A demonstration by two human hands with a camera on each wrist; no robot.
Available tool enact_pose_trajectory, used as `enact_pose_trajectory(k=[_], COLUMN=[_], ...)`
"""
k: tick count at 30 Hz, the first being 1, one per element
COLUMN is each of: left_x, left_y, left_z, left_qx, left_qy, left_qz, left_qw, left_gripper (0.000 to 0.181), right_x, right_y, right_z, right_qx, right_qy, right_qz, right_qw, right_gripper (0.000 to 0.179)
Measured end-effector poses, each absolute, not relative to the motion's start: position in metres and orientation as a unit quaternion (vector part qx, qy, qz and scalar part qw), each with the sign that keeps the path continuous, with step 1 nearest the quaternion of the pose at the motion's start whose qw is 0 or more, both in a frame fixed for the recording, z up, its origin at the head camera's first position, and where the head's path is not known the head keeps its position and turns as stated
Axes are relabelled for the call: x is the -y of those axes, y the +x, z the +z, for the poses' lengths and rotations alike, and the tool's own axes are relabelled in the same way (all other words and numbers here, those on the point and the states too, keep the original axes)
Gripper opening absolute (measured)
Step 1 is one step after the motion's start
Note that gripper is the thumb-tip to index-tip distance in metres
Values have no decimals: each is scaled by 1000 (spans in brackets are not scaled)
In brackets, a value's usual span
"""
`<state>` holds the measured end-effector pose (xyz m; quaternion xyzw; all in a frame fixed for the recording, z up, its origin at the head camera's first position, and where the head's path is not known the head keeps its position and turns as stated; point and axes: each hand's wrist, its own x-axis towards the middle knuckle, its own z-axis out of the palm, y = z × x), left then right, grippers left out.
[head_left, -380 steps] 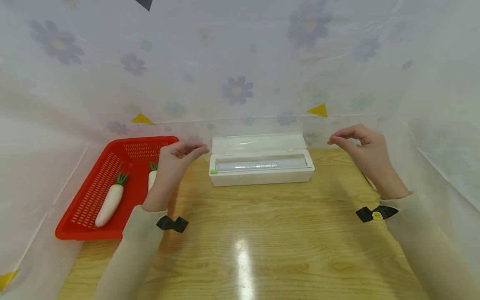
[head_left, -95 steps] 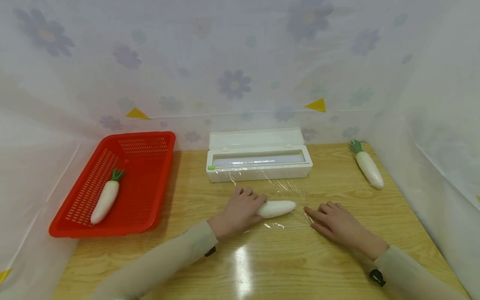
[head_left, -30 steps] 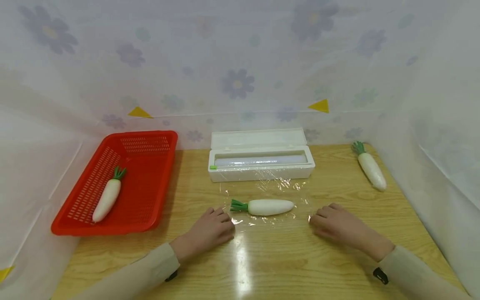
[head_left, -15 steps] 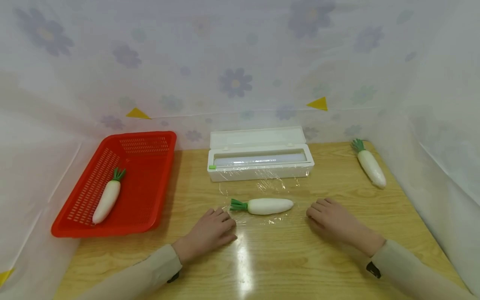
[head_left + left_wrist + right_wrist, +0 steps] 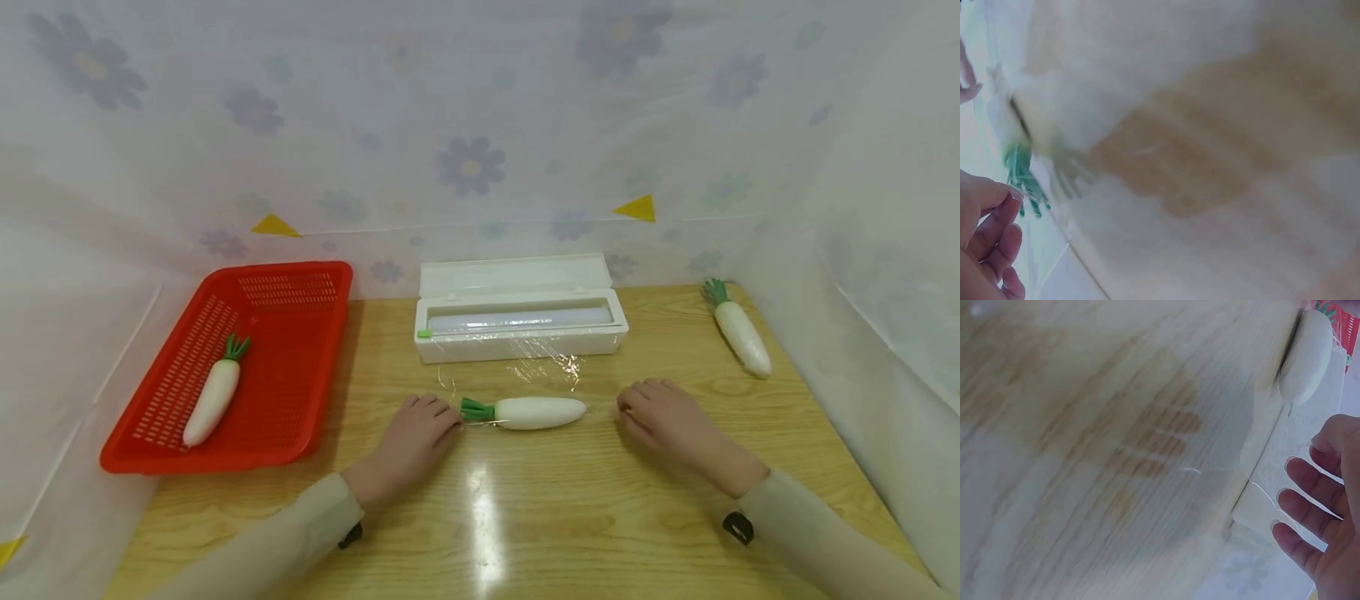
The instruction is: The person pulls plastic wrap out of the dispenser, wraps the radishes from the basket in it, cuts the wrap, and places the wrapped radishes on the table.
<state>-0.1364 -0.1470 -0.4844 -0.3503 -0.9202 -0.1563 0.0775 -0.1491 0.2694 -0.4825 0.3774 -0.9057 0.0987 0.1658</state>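
Observation:
A white radish with green leaves (image 5: pixel 542 413) lies crosswise mid-table on a sheet of clear plastic wrap (image 5: pixel 543 367), which runs out from the white wrap box (image 5: pixel 521 346). My left hand (image 5: pixel 416 446) pinches the sheet's near left corner between thumb and forefinger, beside the leaves; in the left wrist view the pinching fingertips (image 5: pixel 1015 195) overlap the green leaves (image 5: pixel 1019 164). On the other side, right of the radish's tip, my right hand (image 5: pixel 671 429) pinches the near right corner. Its other fingers are spread in the right wrist view, close to the radish (image 5: pixel 1307 359).
The wrap box's lid (image 5: pixel 517 273) stands open at the back, the roll inside. At left is a red basket (image 5: pixel 341 350) holding another radish (image 5: pixel 213 402). A third radish (image 5: pixel 742 337), shiny with film, lies at the right back. A patterned curtain (image 5: pixel 472 100) encloses the table.
At first the box stood alone mid-table, with two radishes visible in the basket. Since then wrap was drawn out and a radish laid on it. Just now the sheet's near edge has lifted towards the radish.

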Motion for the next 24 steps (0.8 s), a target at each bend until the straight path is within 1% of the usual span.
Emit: enact_pose_trajectory(k=[5,9,14,18,21,24], left_x=[145,143,142,139,135,126], left_y=[-151,-158,-161,-159,-154,-145], left_z=[-477,-476,-477,-476,-474,-470], left_qx=[928,932,940,947,946,931], left_qy=[-312,-295,-276,-255,-265,-325], left_qz=[-195,-202,-195,-193,-174,-127], left_qw=[55,51,45,36,60,105], left_gripper=[8,10,10,15,26,35], right_x=[-268,-267,-266,-266,-266,-267], right_y=[-156,-161,-166,-168,-169,-170], right_z=[-484,-486,-488,-489,-491,-492], right_qx=[916,921,925,931,934,934], right_qy=[355,346,337,322,317,317], right_qz=[104,111,119,128,128,128], right_qw=[153,137,130,115,105,102], right_gripper=[17,15,12,9,8,8])
